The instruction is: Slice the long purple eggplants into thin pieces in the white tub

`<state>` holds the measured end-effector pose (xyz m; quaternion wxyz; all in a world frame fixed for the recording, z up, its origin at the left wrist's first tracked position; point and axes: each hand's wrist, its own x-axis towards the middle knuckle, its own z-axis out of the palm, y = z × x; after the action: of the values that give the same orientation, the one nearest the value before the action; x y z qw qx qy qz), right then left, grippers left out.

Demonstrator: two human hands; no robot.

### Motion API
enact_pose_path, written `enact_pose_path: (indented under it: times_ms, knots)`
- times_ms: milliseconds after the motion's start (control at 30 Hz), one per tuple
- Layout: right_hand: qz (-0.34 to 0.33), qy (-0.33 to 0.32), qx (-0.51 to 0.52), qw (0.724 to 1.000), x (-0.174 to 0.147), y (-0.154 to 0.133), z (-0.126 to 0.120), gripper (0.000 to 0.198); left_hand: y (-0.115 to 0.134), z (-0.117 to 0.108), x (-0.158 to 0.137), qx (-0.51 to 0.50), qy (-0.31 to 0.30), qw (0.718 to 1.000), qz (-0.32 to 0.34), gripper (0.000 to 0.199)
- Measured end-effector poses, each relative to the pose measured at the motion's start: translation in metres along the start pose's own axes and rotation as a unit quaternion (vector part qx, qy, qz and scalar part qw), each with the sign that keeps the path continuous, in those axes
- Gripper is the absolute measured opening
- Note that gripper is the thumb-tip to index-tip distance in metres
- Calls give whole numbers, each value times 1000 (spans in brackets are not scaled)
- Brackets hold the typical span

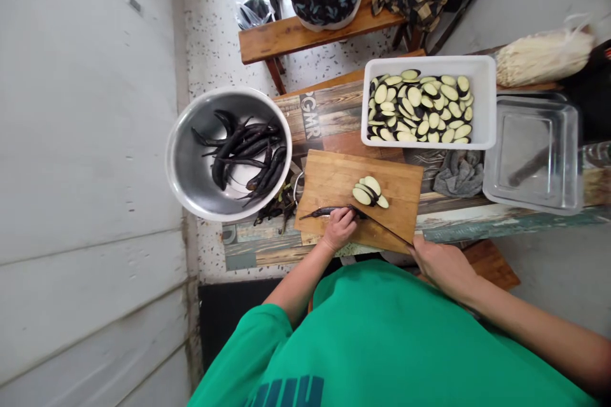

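A long dark eggplant point(321, 211) lies along the near left part of the wooden cutting board point(329, 178). My left hand point(340, 227) is closed over it, fingers bent on its upper side. Wrapped round the handle of a knife point(389, 231), my right hand point(440, 265) is at the board's near right edge. The blade runs slantwise to the eggplant, and its tip end is close beside my left fingers. Just beyond the blade, several pale oval eggplant slices point(368, 191) with dark skin rims rest in a small overlapping pile.
To the left stands a metal basin point(179, 159) of whole eggplants, with dark trimmings point(282, 206) beside it. Beyond the board is a white tub point(487, 102) of slices. A grey cloth point(459, 173) and clear plastic container point(532, 152) lie right. Someone sits on a bench point(267, 41) opposite.
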<state>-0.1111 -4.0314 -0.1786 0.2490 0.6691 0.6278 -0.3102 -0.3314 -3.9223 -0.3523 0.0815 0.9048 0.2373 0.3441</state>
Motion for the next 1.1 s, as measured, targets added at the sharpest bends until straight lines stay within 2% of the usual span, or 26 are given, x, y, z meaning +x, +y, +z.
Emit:
enact_pose_path:
  times_ms: [167,267,333,467,633,767,900,1033,1100]
  knots:
    - [6,19,36,999,50,-26,-4,35,-1,4,-3,12,-13,1000,-8,13]
    - [4,59,68,996,85,-42,-6,39,-2,3,-3,-8,-13,1000,-8,8]
    - [11,93,87,992,94,-44,-7,40,-3,2,-5,-32,-27,999,-25,10]
    - [17,111,49,992,72,-30,-9,42,-4,-1,-12,-68,-47,995,-55,13]
    - [-17,64,-4,998,23,-13,-8,36,-1,-3,-11,-49,-5,997,-51,10]
    - [-23,38,-6,999,5,-2,-4,34,-1,-4,-9,-43,-13,998,-43,11]
    - [-23,22,8,999,17,-6,-3,35,-3,0,-13,-52,-18,998,-45,13]
    - [-5,28,24,999,61,-35,-4,36,-2,3,-15,-62,-17,997,-47,12]
    - [-12,54,36,998,83,-46,-4,39,-2,0,-15,-67,-31,996,-54,13]
